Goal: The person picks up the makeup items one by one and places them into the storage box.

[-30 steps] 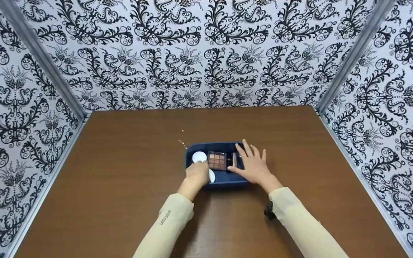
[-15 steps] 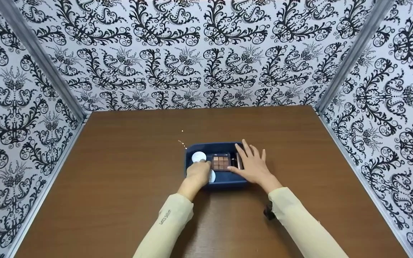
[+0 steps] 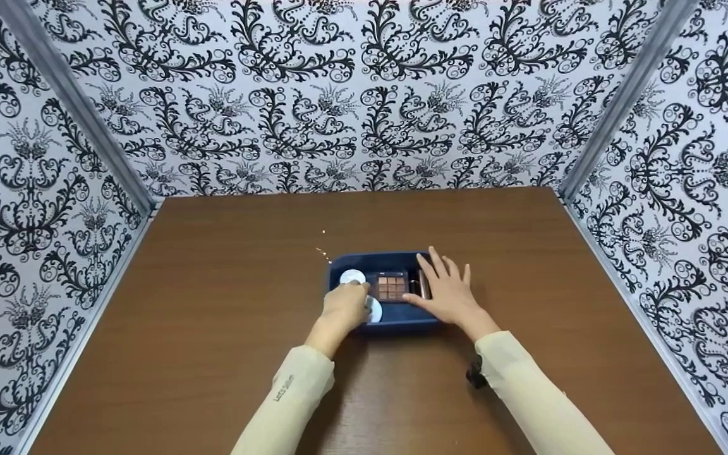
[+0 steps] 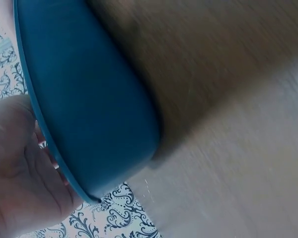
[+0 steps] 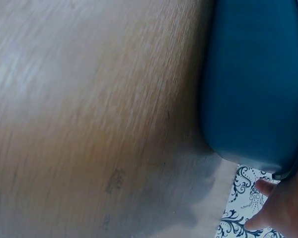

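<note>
A blue bin (image 3: 402, 327) holds an eyeshadow palette (image 3: 392, 287) with rows of brown pans. Beside the palette, partly behind my right thumb, stands a slim tube (image 3: 425, 284) with a dark part. Two round white items, an upper one (image 3: 352, 276) and a lower one (image 3: 375, 311), lie at the left. My left hand (image 3: 346, 306) reaches over the bin's left side, between and partly over the white items; its fingertips are hidden. My right hand (image 3: 449, 294) lies over the right rim with fingers spread. The wrist views show the bin's outer wall (image 4: 84, 94).
The bin stands on a brown wooden table (image 3: 244, 284). Small pale specks (image 3: 324, 253) mark the table behind its left corner. Patterned walls (image 3: 364, 101) close off the back and both sides. A small black object (image 3: 475, 374) sits under the right sleeve.
The palette has slid right toward the tube and my right thumb. My left hand has since shifted slightly left and back over the upper white item. The right hand stays put.
</note>
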A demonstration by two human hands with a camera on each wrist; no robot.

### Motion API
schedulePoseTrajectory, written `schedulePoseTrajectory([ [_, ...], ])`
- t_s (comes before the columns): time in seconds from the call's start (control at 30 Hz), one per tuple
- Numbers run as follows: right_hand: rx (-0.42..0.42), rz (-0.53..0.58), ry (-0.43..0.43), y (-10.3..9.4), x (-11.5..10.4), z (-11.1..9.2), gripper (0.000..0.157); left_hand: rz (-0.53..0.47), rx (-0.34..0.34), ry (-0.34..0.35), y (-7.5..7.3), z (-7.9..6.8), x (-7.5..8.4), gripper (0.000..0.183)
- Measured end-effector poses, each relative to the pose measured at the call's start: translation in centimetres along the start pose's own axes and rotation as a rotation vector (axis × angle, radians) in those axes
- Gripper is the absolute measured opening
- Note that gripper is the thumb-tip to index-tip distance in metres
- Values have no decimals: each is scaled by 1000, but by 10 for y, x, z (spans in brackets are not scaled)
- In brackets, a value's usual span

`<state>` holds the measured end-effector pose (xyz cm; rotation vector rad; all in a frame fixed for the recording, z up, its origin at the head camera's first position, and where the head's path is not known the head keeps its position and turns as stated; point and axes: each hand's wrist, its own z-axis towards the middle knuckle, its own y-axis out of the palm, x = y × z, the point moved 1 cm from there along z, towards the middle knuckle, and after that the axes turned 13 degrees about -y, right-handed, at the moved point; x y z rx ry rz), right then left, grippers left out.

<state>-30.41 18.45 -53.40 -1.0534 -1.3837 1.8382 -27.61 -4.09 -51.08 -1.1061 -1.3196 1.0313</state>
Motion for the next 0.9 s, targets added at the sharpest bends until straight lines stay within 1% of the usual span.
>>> schedulePoseTrajectory([
  [0.1,-7,3,0,0,0,0,95,-13,-6,22,-4,2,-3,29],
  [0.17,-6,14,-6,-1,1,0,95,-26,5,34,-7,3,-5,28],
  [0.37,11,42,-18,-1,5,1,93,-97,78,53,-19,9,-9,28],
  [0.53,-15,50,-9,-1,10,1,92,-122,106,44,-24,14,-15,29],
  [0.7,-16,75,-10,-9,7,2,91,-138,128,39,-29,19,-20,30],
  [0.9,-10,76,-14,-22,7,9,94,-148,153,34,-35,25,-22,34],
])
